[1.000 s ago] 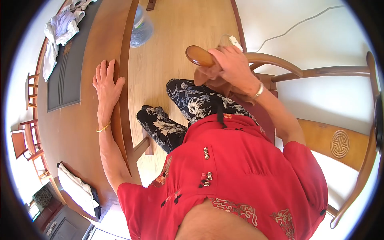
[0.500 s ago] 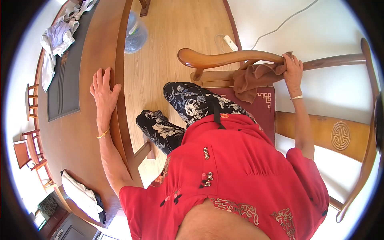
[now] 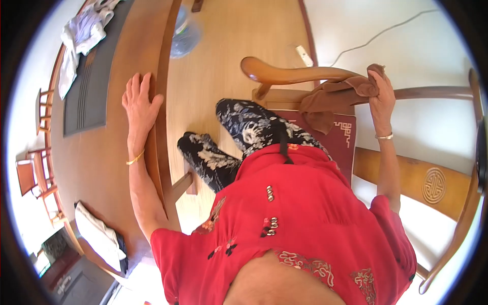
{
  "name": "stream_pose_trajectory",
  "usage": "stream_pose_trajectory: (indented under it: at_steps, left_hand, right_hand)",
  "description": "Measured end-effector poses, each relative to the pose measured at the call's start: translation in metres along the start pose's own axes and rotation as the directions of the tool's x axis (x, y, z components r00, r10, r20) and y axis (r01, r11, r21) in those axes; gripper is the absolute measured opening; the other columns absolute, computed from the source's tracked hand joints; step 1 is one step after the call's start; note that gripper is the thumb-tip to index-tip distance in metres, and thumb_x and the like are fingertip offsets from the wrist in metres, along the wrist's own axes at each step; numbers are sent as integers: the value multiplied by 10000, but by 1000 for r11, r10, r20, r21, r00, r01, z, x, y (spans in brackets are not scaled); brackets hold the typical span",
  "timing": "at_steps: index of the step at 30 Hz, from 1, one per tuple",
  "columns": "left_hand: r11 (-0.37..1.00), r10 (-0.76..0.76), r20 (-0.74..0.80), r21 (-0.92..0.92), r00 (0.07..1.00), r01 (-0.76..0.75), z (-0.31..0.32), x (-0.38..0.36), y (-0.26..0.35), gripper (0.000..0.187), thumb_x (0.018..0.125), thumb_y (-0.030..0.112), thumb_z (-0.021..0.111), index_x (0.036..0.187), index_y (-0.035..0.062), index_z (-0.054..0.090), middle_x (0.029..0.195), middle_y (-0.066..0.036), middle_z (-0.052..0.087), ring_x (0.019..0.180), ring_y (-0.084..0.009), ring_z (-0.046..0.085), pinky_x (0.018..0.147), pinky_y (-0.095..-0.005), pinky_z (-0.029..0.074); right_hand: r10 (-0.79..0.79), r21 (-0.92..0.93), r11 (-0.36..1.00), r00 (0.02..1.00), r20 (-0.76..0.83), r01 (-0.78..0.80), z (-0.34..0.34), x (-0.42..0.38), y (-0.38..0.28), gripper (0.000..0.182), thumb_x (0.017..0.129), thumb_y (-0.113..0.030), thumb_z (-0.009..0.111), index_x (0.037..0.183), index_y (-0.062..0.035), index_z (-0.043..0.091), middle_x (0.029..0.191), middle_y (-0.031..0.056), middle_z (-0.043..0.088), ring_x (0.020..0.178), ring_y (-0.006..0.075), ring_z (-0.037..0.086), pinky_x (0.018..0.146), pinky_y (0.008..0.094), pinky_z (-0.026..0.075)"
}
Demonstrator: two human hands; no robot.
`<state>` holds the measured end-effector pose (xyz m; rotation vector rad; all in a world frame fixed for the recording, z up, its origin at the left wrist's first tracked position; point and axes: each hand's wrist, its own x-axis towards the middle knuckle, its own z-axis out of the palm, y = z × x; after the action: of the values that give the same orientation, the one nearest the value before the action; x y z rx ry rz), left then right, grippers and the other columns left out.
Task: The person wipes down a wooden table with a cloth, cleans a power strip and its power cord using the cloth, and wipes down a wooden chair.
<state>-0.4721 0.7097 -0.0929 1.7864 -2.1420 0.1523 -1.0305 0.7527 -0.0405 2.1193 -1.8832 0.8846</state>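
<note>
My right hand [image 3: 381, 96] is closed round a brown cloth [image 3: 325, 104] at the curved wooden armrest [image 3: 295, 75] of a chair. Part of the cloth pokes out above the fingers, and the rest drapes down over the inner side of the arm toward the dark red seat cushion [image 3: 341, 140]. On the brown wooden table [image 3: 114, 168], my left hand [image 3: 142, 104] lies flat near the edge with its fingers stretched out, holding nothing.
A pale, crumpled cloth [image 3: 84, 35] lies on the table's dark inset panel [image 3: 89, 109]. Folded clothing [image 3: 99, 236] rests at the near end. A clear plastic water bottle [image 3: 185, 38] stands on the floor beyond the table. A white power strip [image 3: 305, 56] lies by the wall.
My right hand has shifted slightly with the brown cloth, which now bunches up above the armrest. My left hand stays flat on the table. The whole view has shifted a little.
</note>
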Motion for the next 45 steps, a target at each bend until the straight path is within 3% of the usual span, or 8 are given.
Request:
stream_pose_trajectory:
  at_steps: [9, 21, 29, 33, 35, 36, 40, 45]
  left_hand:
    - [1000, -4, 35, -17, 999, 4, 0, 0, -3, 588, 754, 151, 547, 1324, 72, 425, 1394, -175, 354, 1306, -324, 301, 1063, -481, 204]
    - [1000, 2, 30, 3, 1000, -2, 3, -2, -5, 583, 761, 141, 537, 1324, 50, 415, 1403, -188, 338, 1310, -326, 290, 1067, -484, 196]
    - [1000, -3, 38, -12, 999, 4, -1, -2, -3, 582, 757, 128, 532, 1322, 48, 418, 1399, -195, 342, 1310, -326, 292, 1067, -480, 198]
    - [1000, -8, 43, -9, 999, 9, -2, -1, -1, 585, 753, 125, 530, 1323, 47, 419, 1402, -195, 339, 1315, -325, 286, 1071, -477, 195]
    - [1000, -11, 51, -14, 999, 12, -3, -1, 0, 588, 753, 128, 531, 1325, 47, 418, 1404, -195, 337, 1318, -325, 283, 1073, -478, 192]
    - [1000, -12, 61, -19, 998, 13, -4, -1, 0, 591, 754, 131, 532, 1328, 48, 417, 1407, -196, 334, 1321, -325, 279, 1075, -480, 188]
    - [1000, -20, 65, -15, 998, 21, -4, -1, 1, 598, 753, 137, 536, 1332, 49, 414, 1411, -194, 331, 1326, -325, 272, 1078, -483, 184]
    - [999, -33, 68, -9, 997, 34, -2, -1, -1, 601, 753, 142, 544, 1333, 55, 414, 1417, -187, 328, 1328, -321, 273, 1073, -481, 192]
  right_hand:
    - [511, 240, 858, 710, -484, -453, -84, -22, 37, 248, 869, -74, 556, 1084, 40, 604, 1075, 101, 641, 996, 179, 585, 897, 272, 444]
    - [507, 602, 796, 619, -600, -68, -141, 70, 69, 260, 823, -80, 672, 1011, 82, 596, 1011, 95, 616, 940, 160, 556, 876, 272, 427]
    - [497, 518, 847, 519, -695, -118, -89, 69, 122, 390, 692, -92, 760, 952, 95, 536, 919, 149, 618, 846, 217, 578, 803, 307, 460]
    - [617, 501, 786, 491, -615, -361, -27, 28, 102, 396, 682, -137, 734, 935, 84, 525, 933, 148, 604, 833, 226, 569, 798, 318, 457]
    - [613, 566, 748, 689, -387, -348, 9, -8, 121, 269, 759, -46, 659, 963, 62, 521, 934, 111, 602, 846, 180, 575, 763, 310, 476]
    - [701, 578, 699, 560, -441, -420, 37, -24, 133, 267, 806, -82, 637, 1009, 45, 521, 952, 103, 605, 850, 178, 590, 758, 293, 485]
    - [853, 813, 424, 477, -211, -399, 53, -39, 132, 264, 857, -147, 624, 1039, 13, 519, 988, 89, 598, 862, 191, 601, 773, 286, 504]
    - [825, 784, 438, 543, -156, -440, 48, -47, 127, 349, 898, -261, 560, 1101, 22, 536, 1027, 84, 578, 971, 188, 562, 848, 312, 468]
